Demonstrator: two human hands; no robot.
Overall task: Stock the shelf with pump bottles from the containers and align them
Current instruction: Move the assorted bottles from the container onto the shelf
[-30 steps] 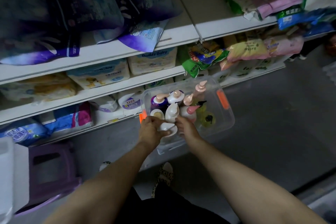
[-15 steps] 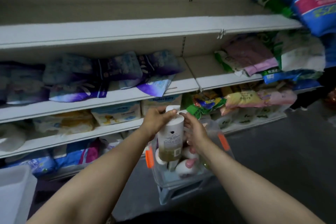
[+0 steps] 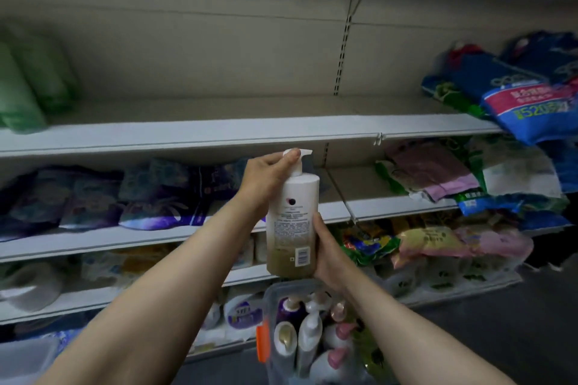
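A tall white pump bottle point(image 3: 292, 222) with a brownish lower part is held upright in front of the shelves, its back label facing me. My left hand point(image 3: 266, 180) grips its pump head and neck from the left. My right hand point(image 3: 327, 248) wraps around the lower body from the right. The bottle's top is level with the front lip of a bare cream shelf point(image 3: 219, 131). Below it, a clear plastic container point(image 3: 272, 294) with orange latches holds several more pump bottles point(image 3: 309, 334), white, purple and pink-capped.
Green packs point(image 3: 22, 91) lie at the left end of the bare shelf, blue bags point(image 3: 516, 94) at its right end. Purple packs point(image 3: 131, 197) fill the shelf below. A white bin point(image 3: 22, 359) stands at the lower left. Dark floor lies to the right.
Both hands took the white bottle out of the container and lifted it up to the level of the bare shelf. My view tilted upward with it.
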